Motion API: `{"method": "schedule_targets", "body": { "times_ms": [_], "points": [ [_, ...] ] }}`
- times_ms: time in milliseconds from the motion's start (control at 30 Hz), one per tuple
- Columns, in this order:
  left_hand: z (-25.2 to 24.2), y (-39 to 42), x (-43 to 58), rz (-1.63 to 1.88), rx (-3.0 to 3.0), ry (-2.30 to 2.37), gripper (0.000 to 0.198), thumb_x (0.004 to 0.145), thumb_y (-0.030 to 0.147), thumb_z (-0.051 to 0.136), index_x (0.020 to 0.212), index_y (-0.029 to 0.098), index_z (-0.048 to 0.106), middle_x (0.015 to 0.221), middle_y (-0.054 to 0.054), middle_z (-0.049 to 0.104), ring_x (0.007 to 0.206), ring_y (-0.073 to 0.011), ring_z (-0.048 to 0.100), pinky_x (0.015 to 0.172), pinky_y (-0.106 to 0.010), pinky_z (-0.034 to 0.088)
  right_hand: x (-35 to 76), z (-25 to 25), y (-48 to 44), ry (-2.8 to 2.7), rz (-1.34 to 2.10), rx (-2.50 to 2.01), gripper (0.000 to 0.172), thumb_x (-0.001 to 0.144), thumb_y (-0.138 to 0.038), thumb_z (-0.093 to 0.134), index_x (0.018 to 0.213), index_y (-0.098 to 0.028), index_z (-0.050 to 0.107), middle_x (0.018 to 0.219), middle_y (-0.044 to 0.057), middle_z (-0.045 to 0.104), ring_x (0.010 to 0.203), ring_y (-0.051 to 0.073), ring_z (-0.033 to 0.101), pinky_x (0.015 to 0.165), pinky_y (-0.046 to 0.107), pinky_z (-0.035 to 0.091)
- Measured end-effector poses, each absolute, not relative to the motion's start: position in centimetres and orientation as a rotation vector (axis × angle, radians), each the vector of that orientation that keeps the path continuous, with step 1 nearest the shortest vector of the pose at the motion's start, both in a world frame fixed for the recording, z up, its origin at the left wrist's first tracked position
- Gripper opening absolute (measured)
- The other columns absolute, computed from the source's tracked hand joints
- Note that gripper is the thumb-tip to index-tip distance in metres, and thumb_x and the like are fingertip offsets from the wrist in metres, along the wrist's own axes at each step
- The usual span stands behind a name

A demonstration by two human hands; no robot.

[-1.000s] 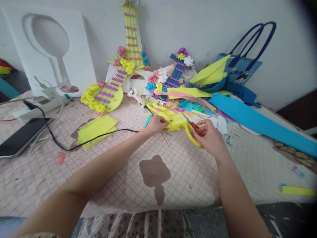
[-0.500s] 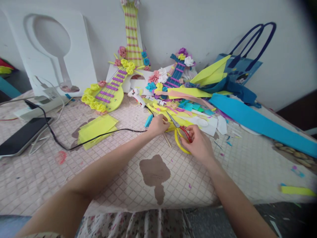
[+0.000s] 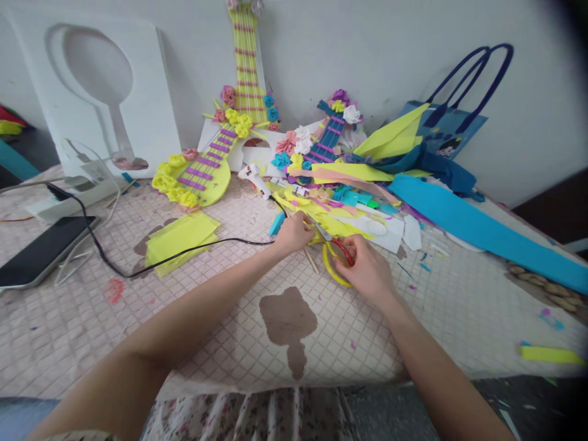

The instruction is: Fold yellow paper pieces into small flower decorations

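Note:
My right hand [image 3: 365,266] is closed on the handles of a pair of scissors [image 3: 339,244], one loop red and the other yellow. Their blades point up and left, close to the fingertips of my left hand [image 3: 294,233]. Those fingers are pinched together on what looks like a piece of yellow paper [image 3: 316,237], mostly hidden by the hand and blades. A thin wooden stick [image 3: 311,260] lies on the cloth below. Just behind my left hand are a small blue block [image 3: 277,223] and a white glue gun [image 3: 255,181].
Paper scraps [image 3: 331,214] pile up behind my hands. Decorated paper guitars [image 3: 206,165] lean at the back. Yellow sheets [image 3: 181,242], a black cable [image 3: 202,245] and a phone [image 3: 43,251] are on the left. A blue strip [image 3: 487,229] and a bag [image 3: 454,125] are on the right.
The scissor blades have come closer together, and their tips are now nearer my left fingertips. Both hands stay in nearly the same place.

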State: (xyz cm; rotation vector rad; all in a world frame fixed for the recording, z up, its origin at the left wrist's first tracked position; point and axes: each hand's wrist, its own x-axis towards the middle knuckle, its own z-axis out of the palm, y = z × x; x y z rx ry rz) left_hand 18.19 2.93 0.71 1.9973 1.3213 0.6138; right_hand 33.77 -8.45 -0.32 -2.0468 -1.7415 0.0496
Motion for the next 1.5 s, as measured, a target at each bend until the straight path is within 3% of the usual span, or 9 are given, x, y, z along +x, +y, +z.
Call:
{"method": "schedule_targets", "body": {
  "times_ms": [600,800,1167,1500],
  "points": [
    [1.1,1.8,17.3,0.635,2.212,1.285,0.021,0.076,0.010,0.053,0.096,0.015,0.060,0.082,-0.007,0.067,0.078,-0.0191,0.063,0.073,-0.030,0.049,33.7,-0.1,-8.6,-1.872,0.033,-2.066,0.025,0.079,-0.039,0.057,0.097,-0.024,0.050,0.091,0.003,0.066,0.072,0.022,0.063,0.053,0.028,0.034],
    [0.9,2.1,17.5,0.603,2.204,1.274,0.017,0.078,0.019,0.058,0.094,0.016,0.060,0.083,-0.006,0.069,0.080,-0.0185,0.064,0.072,-0.028,0.049,33.7,-0.2,-8.5,-1.893,0.023,-2.053,0.024,0.079,-0.037,0.057,0.097,-0.024,0.050,0.092,0.004,0.067,0.073,0.022,0.063,0.053,0.028,0.035],
    [1.2,2.0,17.6,0.584,2.184,1.322,0.020,0.076,0.011,0.054,0.094,0.015,0.063,0.083,-0.007,0.069,0.077,-0.0193,0.064,0.070,-0.029,0.048,33.7,-0.1,-8.6,-1.894,0.063,-2.043,0.025,0.080,-0.036,0.056,0.100,-0.024,0.050,0.098,0.005,0.066,0.076,0.022,0.063,0.056,0.029,0.038],
    [2.3,1.6,16.5,0.780,2.152,1.197,0.013,0.077,0.014,0.055,0.089,0.015,0.062,0.078,-0.004,0.067,0.073,-0.0150,0.062,0.067,-0.024,0.047,34.2,0.4,-8.5,-1.557,0.021,-1.989,0.028,0.073,-0.040,0.062,0.092,-0.024,0.050,0.080,0.001,0.064,0.067,0.019,0.059,0.058,0.028,0.039]
  ]
}}
